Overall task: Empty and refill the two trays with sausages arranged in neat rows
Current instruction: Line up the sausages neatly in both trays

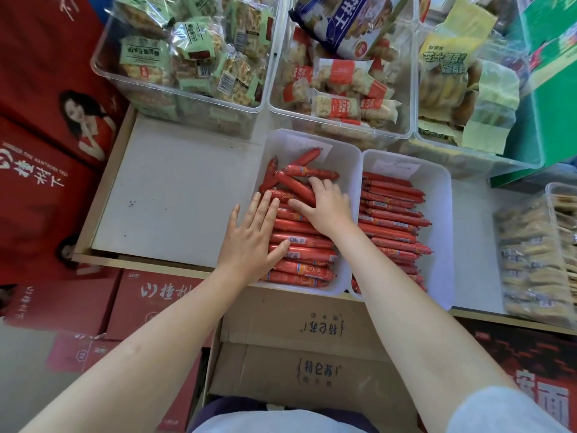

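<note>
Refilling under way, judged late in the step: left tray (349, 157) holds a packed row of red sausages (299, 242) lying crosswise from the near wall to about the middle, with several loose sausages (296, 175) scattered at angles in the far part. Right tray (443, 195), touching the left tray along the shared wall, already filled with neat crosswise rows (393, 210), stacked more than one layer deep. Both trays set at the front edge of a white shelf (175, 195), in front of clear bins of wrapped snacks (187, 57). Left hand (253, 239) laid flat on the packed row, fingers straight and spread, pressing down, gripping nothing. Right hand (324, 204) placed over the boundary between packed row and loose pieces, fingers curled down onto the loose sausages; whether any one piece is actually pinched cannot be told. Next move, as a judgement: turning each angled sausage crosswise to match the row, sliding it against the last packed piece, keeping the flat hand on the row as a stop against rolling. Sausages: slim cylinders in glossy red film with crimped ends and small printed labels; likely slippery and prone to roll.
</note>
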{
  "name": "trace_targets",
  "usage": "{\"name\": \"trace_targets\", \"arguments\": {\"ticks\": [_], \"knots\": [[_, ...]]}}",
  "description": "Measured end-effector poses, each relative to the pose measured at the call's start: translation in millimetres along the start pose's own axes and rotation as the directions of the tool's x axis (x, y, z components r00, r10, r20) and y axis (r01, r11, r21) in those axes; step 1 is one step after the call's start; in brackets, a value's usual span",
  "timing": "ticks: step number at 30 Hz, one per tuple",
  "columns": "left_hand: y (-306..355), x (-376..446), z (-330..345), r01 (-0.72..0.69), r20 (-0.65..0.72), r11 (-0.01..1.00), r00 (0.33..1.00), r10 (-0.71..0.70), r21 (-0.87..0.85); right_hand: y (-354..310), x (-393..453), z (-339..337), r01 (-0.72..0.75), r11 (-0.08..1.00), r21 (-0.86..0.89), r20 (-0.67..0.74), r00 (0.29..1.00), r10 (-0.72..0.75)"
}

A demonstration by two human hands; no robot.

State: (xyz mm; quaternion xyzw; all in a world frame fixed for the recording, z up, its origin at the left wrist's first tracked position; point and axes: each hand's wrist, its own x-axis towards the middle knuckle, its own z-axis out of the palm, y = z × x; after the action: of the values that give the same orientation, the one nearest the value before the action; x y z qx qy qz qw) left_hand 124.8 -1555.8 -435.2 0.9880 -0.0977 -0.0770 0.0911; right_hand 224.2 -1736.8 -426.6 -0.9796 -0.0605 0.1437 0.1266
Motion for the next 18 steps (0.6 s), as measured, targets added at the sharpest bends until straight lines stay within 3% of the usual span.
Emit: {"name": "trace_targets", "arguments": {"ticks": [13,18], "knots": [[-0.9,-1.0,2.0,0.007,-0.021,0.998,1.0,-0.008,-0.055,-6.3,-8.1,-1.9,0.009,0.995,-0.099,-0.014,1.0,-0.01],[-0.4,-2.1,-0.8,0.044,0.003,0.995,0.999,-0.044,-0.087,-6.5,-3.1,2.9,0.119,0.992,-0.03,-0.003,0.993,-0.119]]}}
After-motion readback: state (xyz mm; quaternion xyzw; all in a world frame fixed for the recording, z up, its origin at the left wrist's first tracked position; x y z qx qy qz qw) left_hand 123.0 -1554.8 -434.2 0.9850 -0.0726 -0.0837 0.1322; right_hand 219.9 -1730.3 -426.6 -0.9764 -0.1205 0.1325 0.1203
